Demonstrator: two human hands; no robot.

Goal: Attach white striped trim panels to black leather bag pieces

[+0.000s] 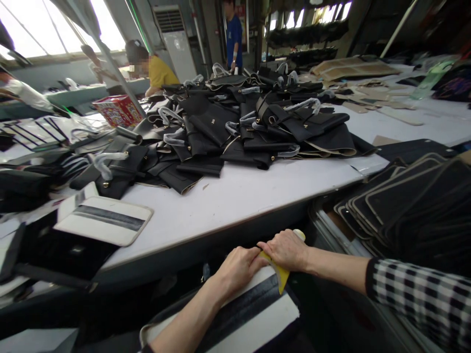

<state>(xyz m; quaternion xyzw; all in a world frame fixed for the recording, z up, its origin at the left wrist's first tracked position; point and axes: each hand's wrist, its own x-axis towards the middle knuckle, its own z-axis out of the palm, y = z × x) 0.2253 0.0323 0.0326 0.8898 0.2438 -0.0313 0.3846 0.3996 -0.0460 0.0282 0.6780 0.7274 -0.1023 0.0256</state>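
Left hand [238, 270]: curled over the top edge of the striped panel [252, 308], pinching it.
Right hand [289, 250]: wrapped around a yellow tool [282, 279] (one end is white), right next to the left hand.
Striped panel: white with a wide dark band, tilted under the hands, on the near side of the desk [221, 196].
Desk: a big messy heap of black bag parts [209, 120] lies on top, and some have wrapped handles.
Right side: a pile of dark panels [415, 196] sits near the checked sleeve [419, 294].
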